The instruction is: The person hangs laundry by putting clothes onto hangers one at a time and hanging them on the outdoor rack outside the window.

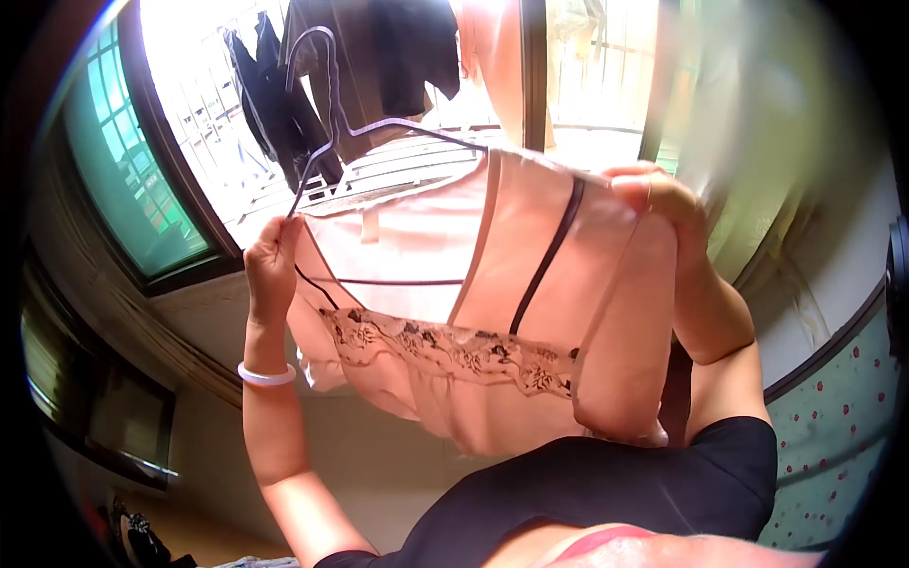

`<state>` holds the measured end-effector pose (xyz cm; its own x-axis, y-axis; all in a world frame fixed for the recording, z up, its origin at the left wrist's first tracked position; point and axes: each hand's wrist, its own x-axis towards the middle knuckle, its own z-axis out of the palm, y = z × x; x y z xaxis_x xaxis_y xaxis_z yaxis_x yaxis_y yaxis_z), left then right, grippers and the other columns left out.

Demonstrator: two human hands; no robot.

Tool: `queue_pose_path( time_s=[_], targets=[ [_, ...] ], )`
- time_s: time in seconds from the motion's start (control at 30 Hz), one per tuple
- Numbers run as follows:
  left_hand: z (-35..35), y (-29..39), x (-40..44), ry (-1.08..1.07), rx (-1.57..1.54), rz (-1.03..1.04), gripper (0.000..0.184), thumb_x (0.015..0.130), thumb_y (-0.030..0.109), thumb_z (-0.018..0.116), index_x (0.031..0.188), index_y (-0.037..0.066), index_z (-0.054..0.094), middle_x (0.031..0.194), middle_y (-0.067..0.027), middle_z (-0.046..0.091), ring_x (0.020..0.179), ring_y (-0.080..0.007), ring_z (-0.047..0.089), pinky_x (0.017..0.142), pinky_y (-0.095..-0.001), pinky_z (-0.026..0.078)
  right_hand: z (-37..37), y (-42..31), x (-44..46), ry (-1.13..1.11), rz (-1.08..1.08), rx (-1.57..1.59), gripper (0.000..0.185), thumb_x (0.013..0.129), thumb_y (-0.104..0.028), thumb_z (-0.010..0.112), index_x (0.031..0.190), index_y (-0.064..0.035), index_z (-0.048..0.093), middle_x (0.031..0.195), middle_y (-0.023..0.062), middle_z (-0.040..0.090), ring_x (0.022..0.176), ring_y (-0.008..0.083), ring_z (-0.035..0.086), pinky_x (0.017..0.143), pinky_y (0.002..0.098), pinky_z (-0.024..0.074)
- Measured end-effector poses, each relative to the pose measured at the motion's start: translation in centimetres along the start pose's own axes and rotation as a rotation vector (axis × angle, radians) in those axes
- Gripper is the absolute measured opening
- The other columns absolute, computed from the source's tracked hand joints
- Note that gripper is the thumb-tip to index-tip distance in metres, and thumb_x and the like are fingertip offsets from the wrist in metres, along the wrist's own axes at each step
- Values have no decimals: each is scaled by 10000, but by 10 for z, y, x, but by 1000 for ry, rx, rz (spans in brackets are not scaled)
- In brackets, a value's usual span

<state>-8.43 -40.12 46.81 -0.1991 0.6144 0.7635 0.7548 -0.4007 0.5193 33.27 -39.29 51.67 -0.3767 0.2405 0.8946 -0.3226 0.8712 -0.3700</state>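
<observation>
A pale pink blouse (530,237) with dark trim and a band of black-patterned lace hangs spread out in front of me. A thin purple-grey clothes hanger (402,123) runs inside its shoulders, with the hook pointing up. At the left shoulder, my left hand (272,265) is closed, pinching the cloth against the hanger's end. My right hand (663,199) is closed around the opposite shoulder, fingers over the top edge. Whether the hanger's right end lies under those fingers is hidden by the cloth. A sleeve hangs below my right hand.
Dark clothes (369,57) hang beyond the blouse by a bright barred window. A green-tinted window pane (142,161) stands at the left. A pale curtain (767,123) is at the right, above a green flowered fabric (833,454). Dark items lie at the lower left.
</observation>
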Motion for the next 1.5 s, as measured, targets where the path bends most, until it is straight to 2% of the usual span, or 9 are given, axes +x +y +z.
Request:
queue_pose_path(
  time_s=[0.13, 0.33, 0.47, 0.7, 0.93, 1.2, 1.3, 1.4, 1.5],
  targets=[
    [39, 10, 38, 281, 249, 231, 457, 932, 335, 560, 1240, 2, 510, 1248, -185, 540, 1181, -318, 476, 1004, -387, 353, -25, 1, 27, 158, 78, 98, 257, 829, -69, 612, 1074, 6, 616, 1004, 138, 636, 841, 157, 611, 752, 303, 498],
    [108, -10, 21, 181, 137, 328, 591, 863, 181, 635, 1353, -9, 365, 1352, -188, 433, 1277, -342, 363, 1063, -432, 273, -73, 23, 86, 311, 48, -118, 219, 847, -86, 581, 1041, 7, 621, 956, 129, 637, 807, 166, 611, 732, 298, 495],
    [169, -17, -4, -79, 213, 345, 664, 792, 119, 607, 1377, -28, 329, 1391, -208, 378, 1291, -397, 321, 1087, -448, 237, -93, 37, 122, 374, 31, -241, 202, 859, -97, 560, 1019, 8, 624, 924, 124, 638, 784, 172, 611, 719, 295, 493],
    [266, -42, 33, -592, -508, -251, 560, 898, 271, 543, 1339, -40, 392, 1336, -245, 442, 1271, -358, 403, 1053, -410, 328, -97, 72, 196, 454, 92, -379, 193, 879, -117, 523, 981, 8, 629, 869, 114, 640, 745, 183, 612, 696, 290, 490],
    [343, -34, 70, -845, -573, -85, 566, 907, 323, 550, 1333, -26, 418, 1304, -244, 492, 1243, -355, 454, 1033, -389, 359, -88, 137, 261, 636, 296, -180, 210, 900, -138, 490, 952, 5, 635, 818, 101, 639, 707, 184, 605, 676, 280, 480],
    [372, -88, 121, -850, -498, -72, 525, 876, 318, 590, 1255, -36, 505, 1257, -239, 537, 1192, -361, 499, 1007, -388, 392, -151, 262, 354, 135, -155, -1493, 268, 855, -207, 548, 890, 28, 672, 852, 108, 682, 772, 176, 639, 711, 294, 494],
    [379, -117, 143, -943, -425, 159, 490, 888, 301, 583, 1265, -4, 511, 1260, -205, 543, 1202, -314, 497, 1006, -378, 388, -143, 302, 386, 259, -29, -1398, 274, 815, -196, 573, 874, 57, 660, 809, 128, 667, 732, 204, 624, 659, 330, 484],
    [373, -141, 157, -974, -432, 187, 501, 861, 315, 583, 1216, -34, 536, 1230, -243, 550, 1165, -362, 510, 994, -404, 394, -131, 349, 414, 562, 86, -480, 278, 774, -174, 578, 858, 81, 650, 785, 152, 642, 698, 227, 597, 599, 362, 458],
    [357, -168, 164, -936, -439, 118, 485, 863, 307, 581, 1215, -24, 536, 1224, -233, 545, 1144, -354, 519, 984, -410, 399, -133, 386, 442, 694, 78, -556, 304, 764, -156, 563, 880, 118, 628, 779, 170, 618, 684, 231, 576, 566, 374, 442]
  ],
)
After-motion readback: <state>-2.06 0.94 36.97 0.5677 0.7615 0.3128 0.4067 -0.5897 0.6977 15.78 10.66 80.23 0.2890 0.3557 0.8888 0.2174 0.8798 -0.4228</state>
